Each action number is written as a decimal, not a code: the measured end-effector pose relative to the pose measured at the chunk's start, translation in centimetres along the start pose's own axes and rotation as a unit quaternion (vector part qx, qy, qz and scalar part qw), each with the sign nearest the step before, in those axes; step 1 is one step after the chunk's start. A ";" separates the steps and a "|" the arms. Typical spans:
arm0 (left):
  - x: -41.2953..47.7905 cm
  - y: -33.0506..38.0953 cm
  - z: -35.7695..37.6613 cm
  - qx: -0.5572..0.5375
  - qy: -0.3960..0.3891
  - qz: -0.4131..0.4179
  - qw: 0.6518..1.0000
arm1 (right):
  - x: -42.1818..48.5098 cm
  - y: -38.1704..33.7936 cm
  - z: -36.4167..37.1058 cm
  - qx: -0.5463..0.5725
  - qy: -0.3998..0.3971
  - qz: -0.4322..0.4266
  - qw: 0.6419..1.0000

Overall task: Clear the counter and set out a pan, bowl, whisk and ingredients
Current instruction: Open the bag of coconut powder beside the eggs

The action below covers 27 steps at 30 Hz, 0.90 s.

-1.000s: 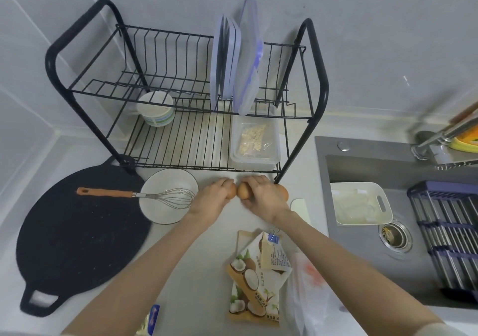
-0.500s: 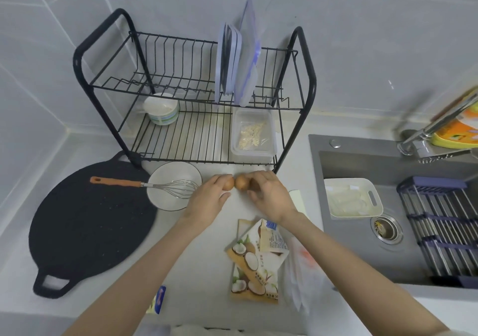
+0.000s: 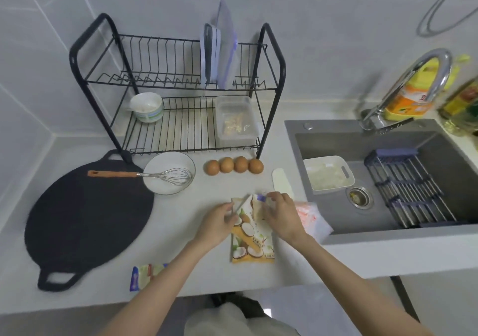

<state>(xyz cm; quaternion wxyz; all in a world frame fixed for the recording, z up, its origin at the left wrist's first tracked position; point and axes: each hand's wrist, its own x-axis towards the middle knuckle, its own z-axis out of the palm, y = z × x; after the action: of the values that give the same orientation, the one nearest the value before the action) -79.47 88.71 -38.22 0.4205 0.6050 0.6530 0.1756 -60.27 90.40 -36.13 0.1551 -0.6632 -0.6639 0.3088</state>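
A flat black pan (image 3: 85,221) lies at the left of the counter. Beside it stands a white bowl (image 3: 169,172) with a wooden-handled whisk (image 3: 144,175) across it. Several brown eggs (image 3: 233,165) sit in a row in front of the dish rack, free of both hands. My left hand (image 3: 218,221) and my right hand (image 3: 280,212) both grip the folded top of a coconut-print packet (image 3: 252,234) that lies on the counter near me.
A black dish rack (image 3: 178,87) holds a small bowl, boards and a plastic box. The sink (image 3: 382,180) at right has a white tray and a drain rack. A small sachet (image 3: 144,275) lies near the front edge, a white spatula (image 3: 282,183) and plastic bag beside the packet.
Both hands have let go of the eggs, which now sit in a row, and have drawn back toward me to take hold of the coconut packet's top.
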 end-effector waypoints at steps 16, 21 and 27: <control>-2.2 -1.3 1.0 -0.132 0.038 -0.113 0.984 | -2.6 -1.7 2.5 0.140 -0.050 0.106 0.983; -4.4 -3.4 -0.8 -0.142 0.076 -0.135 0.978 | -2.7 -3.8 4.6 0.151 -0.083 0.068 0.983; -6.8 -5.7 -2.9 -0.085 0.103 -0.113 0.985 | -2.7 -6.4 6.6 0.154 -0.098 0.033 0.983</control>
<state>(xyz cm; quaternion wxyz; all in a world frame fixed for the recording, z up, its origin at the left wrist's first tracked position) -85.90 82.01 -38.43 0.4178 0.4678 0.7399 0.2432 -69.16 86.89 -36.70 0.1792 -0.6192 -0.5979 0.4764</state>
